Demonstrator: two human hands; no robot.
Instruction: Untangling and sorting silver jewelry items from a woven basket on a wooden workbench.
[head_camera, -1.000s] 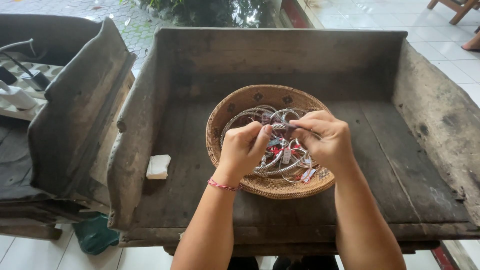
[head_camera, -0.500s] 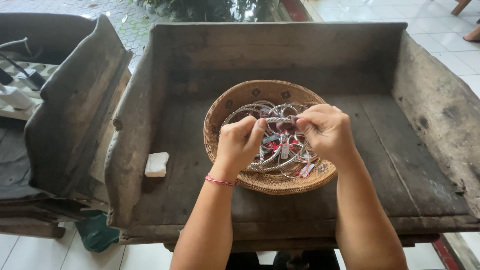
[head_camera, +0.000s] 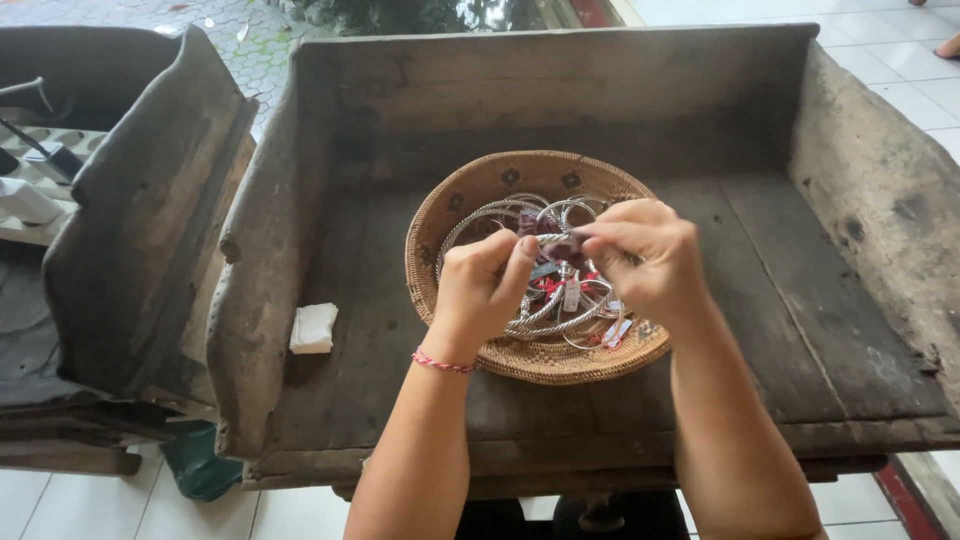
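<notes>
A round woven basket (head_camera: 470, 190) sits in a weathered wooden tray (head_camera: 800, 330) and holds several silver bangles (head_camera: 560, 315) with small red and white tags. My left hand (head_camera: 482, 290) and my right hand (head_camera: 645, 258) are raised just above the basket. Both pinch one twisted silver bangle (head_camera: 553, 240) between their fingertips, and a dark tag hangs at the right fingers. A red cord bracelet circles my left wrist.
A folded white cloth (head_camera: 314, 328) lies on the tray floor left of the basket. High wooden walls enclose the tray on three sides. A second wooden tray (head_camera: 140, 200) stands to the left, with cables and white chargers (head_camera: 30, 195) beyond it.
My hands have stayed together over the basket, shifting slightly left with the bangle. The camera has tilted a little, so the tray sits higher in view.
</notes>
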